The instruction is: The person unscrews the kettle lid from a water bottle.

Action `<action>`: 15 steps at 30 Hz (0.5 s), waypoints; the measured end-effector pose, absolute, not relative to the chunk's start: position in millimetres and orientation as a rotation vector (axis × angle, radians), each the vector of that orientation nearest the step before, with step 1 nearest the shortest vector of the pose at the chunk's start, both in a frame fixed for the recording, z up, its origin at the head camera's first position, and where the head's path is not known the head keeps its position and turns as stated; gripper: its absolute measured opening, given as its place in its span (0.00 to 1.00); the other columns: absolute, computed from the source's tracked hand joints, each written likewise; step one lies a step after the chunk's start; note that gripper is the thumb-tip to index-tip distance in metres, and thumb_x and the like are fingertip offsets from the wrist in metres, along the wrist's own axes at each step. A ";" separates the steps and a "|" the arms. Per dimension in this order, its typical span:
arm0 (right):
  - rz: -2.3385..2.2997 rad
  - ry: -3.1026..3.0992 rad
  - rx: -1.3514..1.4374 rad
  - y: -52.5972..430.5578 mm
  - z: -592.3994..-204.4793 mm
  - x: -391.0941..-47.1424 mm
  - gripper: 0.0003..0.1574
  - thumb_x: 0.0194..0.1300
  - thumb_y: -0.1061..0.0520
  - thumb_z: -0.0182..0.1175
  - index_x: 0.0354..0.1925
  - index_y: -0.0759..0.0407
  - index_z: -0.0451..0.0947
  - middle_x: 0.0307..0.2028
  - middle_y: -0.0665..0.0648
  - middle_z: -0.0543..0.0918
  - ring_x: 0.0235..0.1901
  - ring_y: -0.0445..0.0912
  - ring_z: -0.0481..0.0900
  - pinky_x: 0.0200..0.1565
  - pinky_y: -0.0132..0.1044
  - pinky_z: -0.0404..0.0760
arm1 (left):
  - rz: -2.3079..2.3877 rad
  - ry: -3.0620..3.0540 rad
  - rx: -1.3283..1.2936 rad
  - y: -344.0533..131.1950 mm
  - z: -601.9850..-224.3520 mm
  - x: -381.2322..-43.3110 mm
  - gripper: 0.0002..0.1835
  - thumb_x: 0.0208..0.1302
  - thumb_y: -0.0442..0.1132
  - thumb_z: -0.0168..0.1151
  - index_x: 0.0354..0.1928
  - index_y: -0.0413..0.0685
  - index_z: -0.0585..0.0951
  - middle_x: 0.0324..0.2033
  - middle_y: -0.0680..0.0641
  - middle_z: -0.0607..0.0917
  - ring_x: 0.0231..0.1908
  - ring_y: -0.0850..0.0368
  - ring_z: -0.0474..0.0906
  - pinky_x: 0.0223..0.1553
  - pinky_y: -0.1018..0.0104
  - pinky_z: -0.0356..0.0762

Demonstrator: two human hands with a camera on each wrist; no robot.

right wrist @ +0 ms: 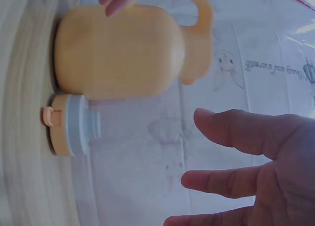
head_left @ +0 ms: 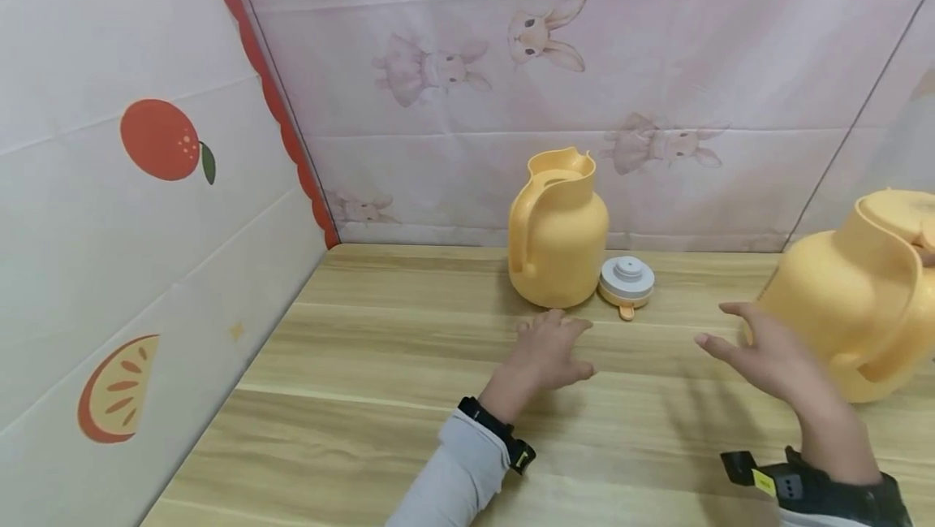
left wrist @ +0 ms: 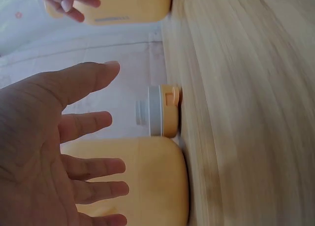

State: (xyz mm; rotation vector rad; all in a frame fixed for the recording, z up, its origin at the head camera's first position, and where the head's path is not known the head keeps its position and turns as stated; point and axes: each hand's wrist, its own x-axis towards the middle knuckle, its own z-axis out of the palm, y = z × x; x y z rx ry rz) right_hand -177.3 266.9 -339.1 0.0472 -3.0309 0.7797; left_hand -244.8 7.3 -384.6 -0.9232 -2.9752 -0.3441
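Observation:
A yellow thermos jug [head_left: 566, 243] stands upright near the wall, its handle to the left and its mouth uncovered. Right beside it, a grey and yellow stopper [head_left: 626, 277] rests with its grey side up. My left hand [head_left: 549, 352] reaches low in front of this jug, fingers spread and palm bare in the left wrist view. At the right, a second yellow jug [head_left: 840, 291], topped by a lid, is partly cut off by the frame edge. My right hand [head_left: 774, 356] overlaps that jug's left side, thumb and fingers apart, holding nothing.
The wooden tabletop [head_left: 351, 397] meets a white wall panel [head_left: 212, 267] on the left and a pink rabbit-print sheet [head_left: 453, 178] behind. What looks like a fingertip [head_left: 926, 257] shows by the second jug's top at the right edge.

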 end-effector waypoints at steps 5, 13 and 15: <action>0.763 -3.013 -0.025 282.6 -330.4 -167.7 0.50 0.63 0.35 0.47 0.62 0.75 0.51 0.55 0.85 0.58 0.47 0.76 0.62 0.40 0.68 0.67 | -0.331 -2.946 -0.940 14.1 -382.8 -241.1 0.32 0.52 0.58 0.61 0.61 0.63 0.69 0.56 0.49 0.71 0.55 0.55 0.63 0.46 0.54 0.65; 0.717 -2.805 -0.304 304.9 -325.9 -151.2 0.48 0.64 0.38 0.48 0.64 0.73 0.50 0.52 0.86 0.60 0.48 0.75 0.60 0.40 0.68 0.66 | -0.330 -2.886 -0.985 23.6 -382.2 -238.6 0.30 0.54 0.56 0.60 0.60 0.62 0.70 0.56 0.48 0.72 0.55 0.56 0.64 0.46 0.55 0.67; 0.790 -2.706 -0.345 304.9 -324.5 -146.5 0.45 0.64 0.42 0.50 0.63 0.74 0.52 0.52 0.85 0.60 0.47 0.75 0.61 0.40 0.67 0.67 | -0.326 -2.872 -0.990 25.8 -381.7 -238.1 0.29 0.54 0.56 0.60 0.60 0.62 0.70 0.56 0.48 0.72 0.55 0.56 0.65 0.45 0.56 0.67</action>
